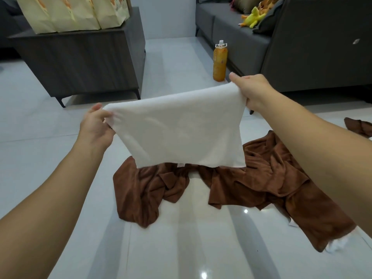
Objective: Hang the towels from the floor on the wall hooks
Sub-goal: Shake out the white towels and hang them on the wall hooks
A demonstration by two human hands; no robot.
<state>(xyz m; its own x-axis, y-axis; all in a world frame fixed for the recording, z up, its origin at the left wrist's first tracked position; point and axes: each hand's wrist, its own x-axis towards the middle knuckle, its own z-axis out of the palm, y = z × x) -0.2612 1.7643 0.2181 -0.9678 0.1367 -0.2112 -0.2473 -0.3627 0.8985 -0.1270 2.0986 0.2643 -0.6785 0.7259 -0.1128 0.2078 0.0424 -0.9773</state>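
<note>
A white towel (181, 127) hangs spread out in the air above the floor, stretched between my two hands. My left hand (96, 125) pinches its left upper corner. Its right upper corner is gripped by my right hand (251, 89). Below it, crumpled brown towels (261, 178) lie on the glossy white tile floor (50, 148). Another brown towel (360, 127) lies at the right edge, and a bit of white cloth (338, 244) shows at the lower right. No wall hooks are in view.
A dark cabinet (84, 61) with paper bags (76, 13) on top stands at the back left. A grey sofa (302, 47) with a yellow plush toy (253, 17) fills the back right. An orange bottle (220, 61) stands on the floor beside the sofa.
</note>
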